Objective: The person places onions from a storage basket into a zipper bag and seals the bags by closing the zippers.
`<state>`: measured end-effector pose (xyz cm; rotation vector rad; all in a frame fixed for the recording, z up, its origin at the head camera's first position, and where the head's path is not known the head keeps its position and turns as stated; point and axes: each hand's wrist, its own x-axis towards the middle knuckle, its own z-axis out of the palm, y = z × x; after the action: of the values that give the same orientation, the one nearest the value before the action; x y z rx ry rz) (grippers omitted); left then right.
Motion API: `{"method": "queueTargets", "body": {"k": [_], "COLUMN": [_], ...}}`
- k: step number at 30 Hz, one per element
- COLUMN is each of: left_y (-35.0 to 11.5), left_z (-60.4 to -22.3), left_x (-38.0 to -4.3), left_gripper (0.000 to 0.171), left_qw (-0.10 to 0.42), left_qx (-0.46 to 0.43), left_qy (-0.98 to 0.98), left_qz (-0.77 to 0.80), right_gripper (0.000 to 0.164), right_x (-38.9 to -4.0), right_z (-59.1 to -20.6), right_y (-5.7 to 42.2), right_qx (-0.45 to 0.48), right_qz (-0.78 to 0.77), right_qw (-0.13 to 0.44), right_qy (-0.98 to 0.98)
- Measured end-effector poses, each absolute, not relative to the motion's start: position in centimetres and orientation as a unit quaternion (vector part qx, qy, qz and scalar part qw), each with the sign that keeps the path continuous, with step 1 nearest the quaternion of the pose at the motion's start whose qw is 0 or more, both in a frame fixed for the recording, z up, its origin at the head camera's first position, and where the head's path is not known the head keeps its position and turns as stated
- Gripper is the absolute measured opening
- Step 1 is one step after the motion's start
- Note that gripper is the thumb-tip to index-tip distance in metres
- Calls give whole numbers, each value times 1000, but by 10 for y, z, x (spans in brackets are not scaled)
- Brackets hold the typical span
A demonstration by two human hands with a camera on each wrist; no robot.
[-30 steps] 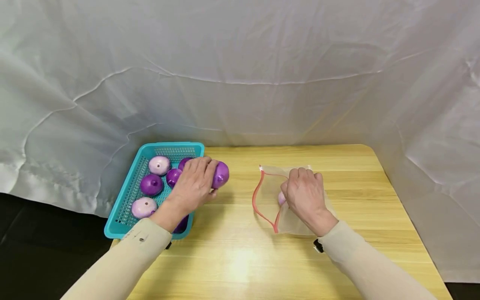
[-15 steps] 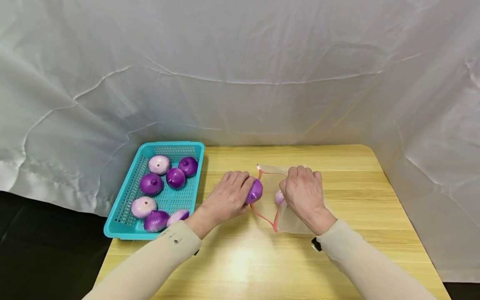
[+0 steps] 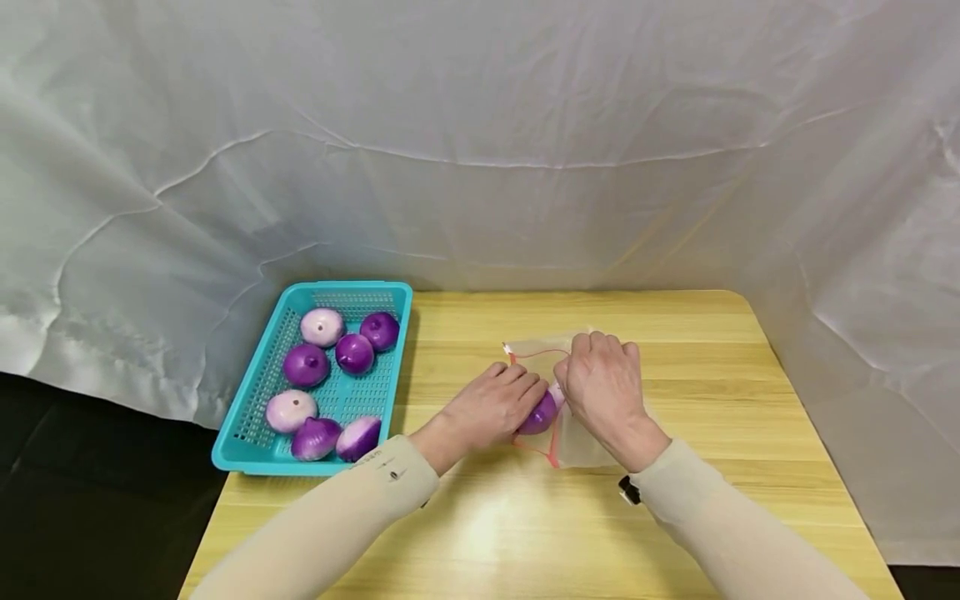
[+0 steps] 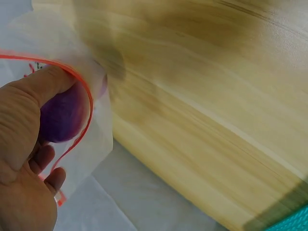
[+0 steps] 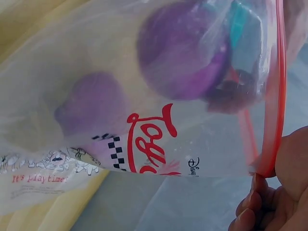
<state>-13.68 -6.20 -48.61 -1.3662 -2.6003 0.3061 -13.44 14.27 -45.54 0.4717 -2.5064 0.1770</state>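
Note:
In the head view my left hand (image 3: 491,408) grips a purple onion (image 3: 540,417) at the mouth of a clear zip bag (image 3: 588,442) with a red-edged opening. The left wrist view shows my thumb and fingers curled round that onion (image 4: 62,115), inside the red rim (image 4: 90,103). My right hand (image 3: 606,396) pinches the bag's edge; its thumb and fingertips sit at the red zip strip (image 5: 274,120) in the right wrist view. Deeper in the bag lies another onion (image 5: 96,103), seen through the printed plastic.
A turquoise basket (image 3: 258,464) on the left holds several onions, purple ones (image 3: 306,365) and paler ones (image 3: 291,411). The wooden table (image 3: 495,533) has its back edge against a grey-white cloth (image 3: 555,208).
My left hand has carried the purple onion rightward from beside the basket into the bag's mouth. My right hand stays on the bag, nearly in place.

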Motion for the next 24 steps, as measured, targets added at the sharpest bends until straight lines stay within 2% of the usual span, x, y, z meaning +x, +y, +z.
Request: {"method": "queueTargets", "body": {"k": [4,6,14,16,21,24], "left_y": [-59,-58,-66,-71,-82,-88], "left_z": [-490,-491,-492,-491,-490,-492], "left_x": [-135,-134,-137,-139,-142,-145], "left_gripper": [45,45,72,66,27,24], "left_qw": [93,92,71,87,132,147], "left_qx": [-478,-489,-479,-466,-418,-377], "left_qy": [-867,-862,-871,-878,-898,-914], "left_qz": [105,103,85,71,38,31], "right_gripper": [25,25,27,28,28,27], "right_x": [-133,-132,-132,-133,-137,-138], "right_z": [-454,-454,-453,-452,-451,-450], "right_y": [140,138,142,145,151,153], "right_qx": [167,165,154,147,136,130], "right_qz": [73,74,66,68,75,83], "right_qw": [281,277,257,253,264,273], "right_qy": [-942,-944,-952,-954,-952,-950]}}
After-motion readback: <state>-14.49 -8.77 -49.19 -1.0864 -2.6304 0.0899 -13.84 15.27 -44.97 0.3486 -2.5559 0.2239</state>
